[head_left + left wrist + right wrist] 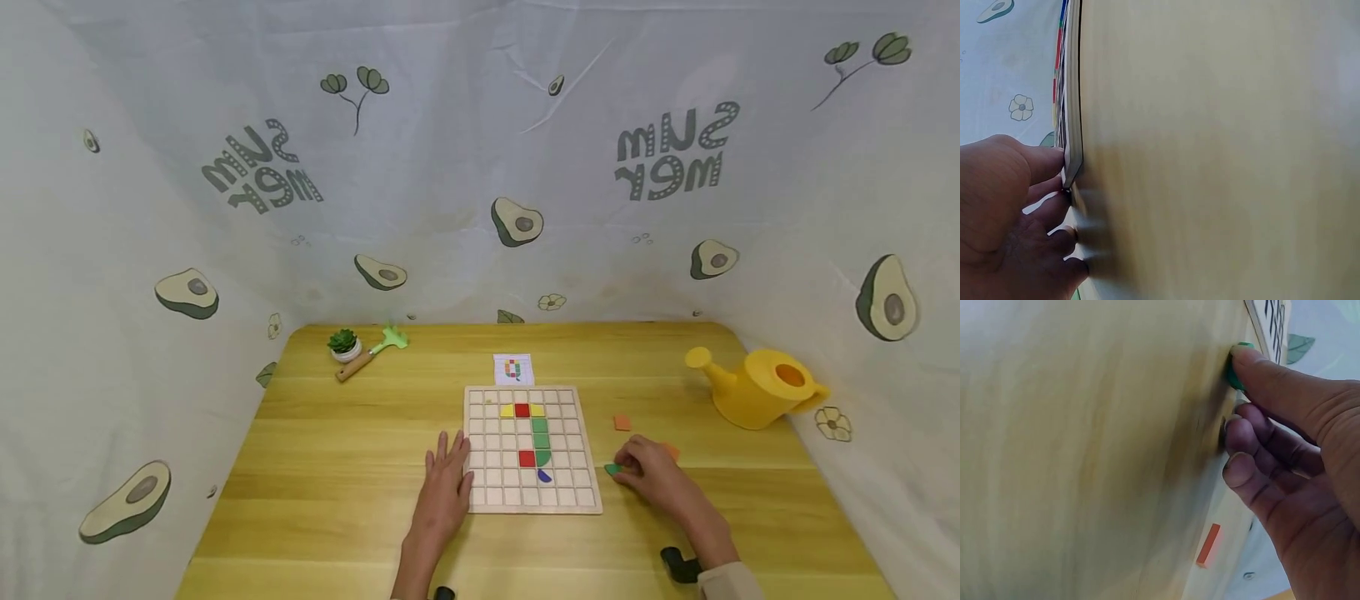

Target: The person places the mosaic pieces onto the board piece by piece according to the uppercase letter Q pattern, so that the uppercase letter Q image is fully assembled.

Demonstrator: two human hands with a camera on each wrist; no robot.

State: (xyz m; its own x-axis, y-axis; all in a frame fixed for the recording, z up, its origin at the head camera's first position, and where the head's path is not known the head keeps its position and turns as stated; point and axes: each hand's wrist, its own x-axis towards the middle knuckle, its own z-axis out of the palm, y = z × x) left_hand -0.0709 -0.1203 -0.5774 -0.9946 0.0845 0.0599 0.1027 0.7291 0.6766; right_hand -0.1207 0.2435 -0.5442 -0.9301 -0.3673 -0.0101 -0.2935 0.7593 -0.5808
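A wooden grid board [486,497] lies on the table. My left hand [442,485] rests along its left edge, fingers extended, thumb touching the rim. Between thumb and fingers, my right hand [656,473] pinches a small green piece [612,469], just right of the board; the right wrist view shows this green piece [1233,378] under the thumb tip. On the board sit a red square [522,410] between two yellow pieces, green pieces [541,440] below, another red square [527,459] and a blue piece [544,476]. The green piece's full outline is hidden.
Two orange pieces lie near the right hand, one orange square [622,423] beyond it and another orange piece [672,451] partly covered. Behind the board is a pattern card [513,370]. A yellow watering can [757,392], potted plant [345,345] and toy rake [372,355] stand farther off.
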